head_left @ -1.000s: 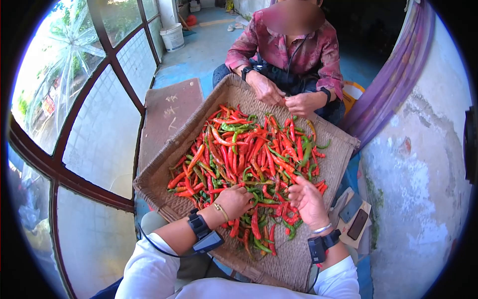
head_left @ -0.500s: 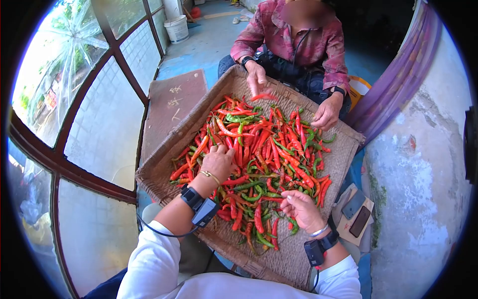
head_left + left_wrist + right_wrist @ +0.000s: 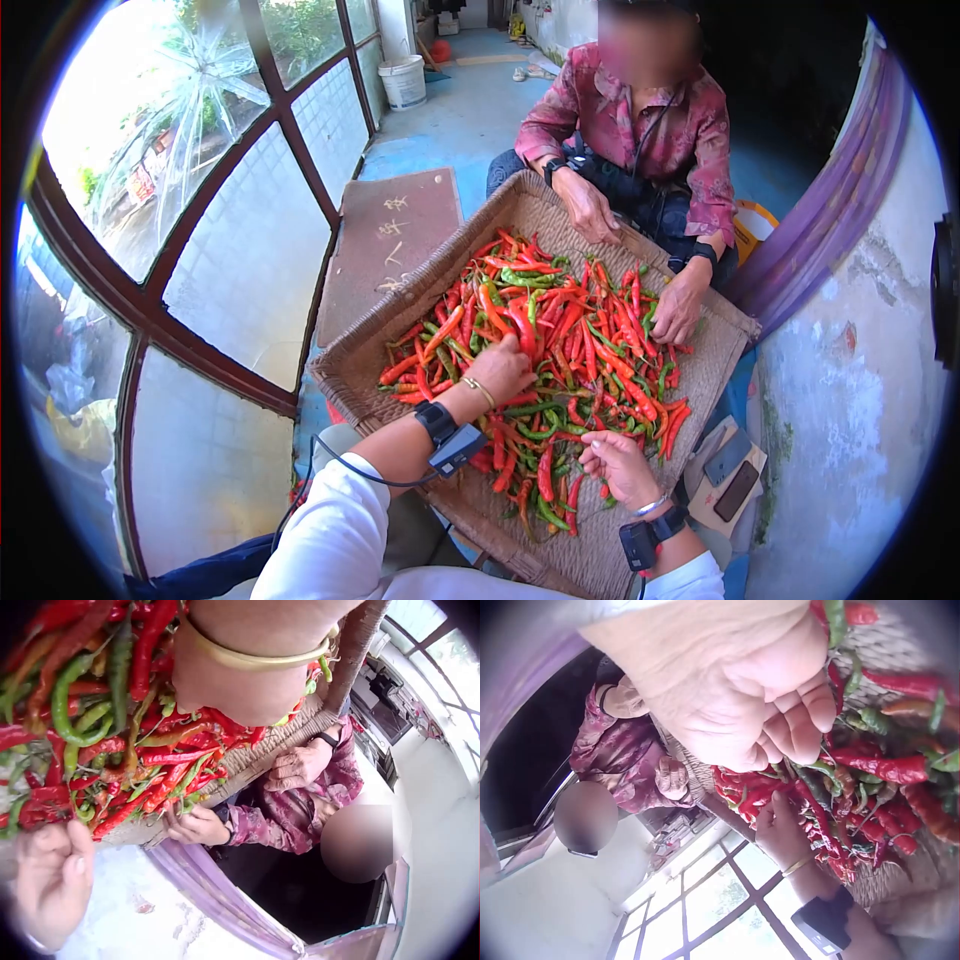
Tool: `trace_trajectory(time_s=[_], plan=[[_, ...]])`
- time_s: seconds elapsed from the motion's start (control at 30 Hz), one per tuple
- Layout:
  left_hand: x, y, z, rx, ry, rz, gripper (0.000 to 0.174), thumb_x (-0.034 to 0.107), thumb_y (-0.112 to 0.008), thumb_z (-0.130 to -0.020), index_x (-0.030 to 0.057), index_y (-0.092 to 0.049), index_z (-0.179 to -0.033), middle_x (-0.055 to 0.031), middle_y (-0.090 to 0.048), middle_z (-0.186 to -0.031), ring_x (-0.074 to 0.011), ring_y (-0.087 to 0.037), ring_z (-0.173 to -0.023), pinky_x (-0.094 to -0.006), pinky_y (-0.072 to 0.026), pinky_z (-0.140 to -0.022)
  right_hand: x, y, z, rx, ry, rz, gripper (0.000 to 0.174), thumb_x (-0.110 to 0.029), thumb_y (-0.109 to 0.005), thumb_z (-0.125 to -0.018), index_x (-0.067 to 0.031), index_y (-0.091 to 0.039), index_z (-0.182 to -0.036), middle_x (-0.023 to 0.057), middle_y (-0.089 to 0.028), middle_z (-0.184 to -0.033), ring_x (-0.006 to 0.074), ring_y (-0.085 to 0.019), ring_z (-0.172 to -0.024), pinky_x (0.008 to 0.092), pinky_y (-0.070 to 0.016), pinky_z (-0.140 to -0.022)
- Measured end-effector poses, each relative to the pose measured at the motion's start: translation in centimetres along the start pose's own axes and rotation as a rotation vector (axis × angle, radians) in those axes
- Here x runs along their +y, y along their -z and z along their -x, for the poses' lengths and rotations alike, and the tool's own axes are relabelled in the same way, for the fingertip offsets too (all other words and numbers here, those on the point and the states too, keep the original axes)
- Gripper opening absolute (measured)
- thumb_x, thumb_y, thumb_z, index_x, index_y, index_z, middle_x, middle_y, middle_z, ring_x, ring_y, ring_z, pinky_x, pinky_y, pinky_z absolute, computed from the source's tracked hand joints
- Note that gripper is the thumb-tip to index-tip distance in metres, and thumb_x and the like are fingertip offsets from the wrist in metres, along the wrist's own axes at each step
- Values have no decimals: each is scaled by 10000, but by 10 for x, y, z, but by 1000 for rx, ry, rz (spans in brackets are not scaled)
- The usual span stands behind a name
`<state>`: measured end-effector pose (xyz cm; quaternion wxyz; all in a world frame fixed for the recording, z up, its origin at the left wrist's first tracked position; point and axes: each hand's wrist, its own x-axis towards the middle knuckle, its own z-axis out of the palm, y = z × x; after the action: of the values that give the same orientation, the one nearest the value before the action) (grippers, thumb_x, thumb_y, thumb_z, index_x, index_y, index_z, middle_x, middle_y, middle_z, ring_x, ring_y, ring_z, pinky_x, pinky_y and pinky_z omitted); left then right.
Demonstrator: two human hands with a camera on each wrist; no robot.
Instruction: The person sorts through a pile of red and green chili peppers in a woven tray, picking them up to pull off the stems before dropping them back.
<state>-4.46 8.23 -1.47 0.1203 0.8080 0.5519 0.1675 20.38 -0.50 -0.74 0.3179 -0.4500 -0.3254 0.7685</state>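
Note:
A heap of red and green chili peppers (image 3: 560, 400) lies in a shallow woven basket (image 3: 345, 365). My left hand (image 3: 503, 370) is over the middle of the heap, its fingertips gripping a red chili pepper (image 3: 522, 325). In the left wrist view its fingers are hidden behind the back of the hand and a gold bangle (image 3: 247, 661). My right hand (image 3: 617, 467) hovers at the near right of the heap. Its fingers are loosely bent, and the palm side (image 3: 735, 705) in the right wrist view shows no pepper.
Across the basket sits another person, one hand (image 3: 592, 208) at the far rim, the other (image 3: 680, 308) at the heap's right edge. Two phones (image 3: 737, 490) lie beside the basket's right side. A brown board (image 3: 390, 235) and framed windows (image 3: 240, 240) stand to the left.
My left hand has moved from the heap's left part toward its middle. The other person's red chili has left their hand, and their other hand has come down onto the peppers. The head view has shifted.

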Motion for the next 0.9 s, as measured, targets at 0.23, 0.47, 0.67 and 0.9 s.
trace_trajectory(time_s=[0.23,0.47,0.67,0.9], plan=[[50,-14,20,-71,-324,541,169,164,-649,-693,21,-568,-655,-109,-521,-654,-265,-533,-667,-352,-432,-592,5,-4,-2,5,33,134,230,-100,-478,-836,-9,-494,-1047,35,-571,-787,78,-545,-638,181,-429,-516],[76,-7,44,-235,-369,845,171,117,-655,-697,34,-511,-658,-88,-511,-695,-254,-525,-701,-336,-430,-621,15,-19,-5,-111,110,60,337,-21,-482,-809,-10,-430,-1142,43,-527,-966,92,-519,-831,209,-445,-679],[80,-7,54,-145,-431,949,143,64,-640,-701,45,-500,-719,-74,-509,-739,-221,-523,-703,-319,-424,-638,15,-28,-1,-75,340,210,353,-60,-517,-803,3,-429,-1138,43,-536,-962,97,-532,-820,214,-443,-686],[66,-11,54,-555,-59,1383,58,89,-565,-788,37,-541,-791,-34,-525,-821,-128,-531,-682,-242,-443,-585,9,-20,3,-79,426,568,226,-120,-615,-751,-9,-569,-943,4,-591,-664,73,-527,-590,235,-427,-541]])
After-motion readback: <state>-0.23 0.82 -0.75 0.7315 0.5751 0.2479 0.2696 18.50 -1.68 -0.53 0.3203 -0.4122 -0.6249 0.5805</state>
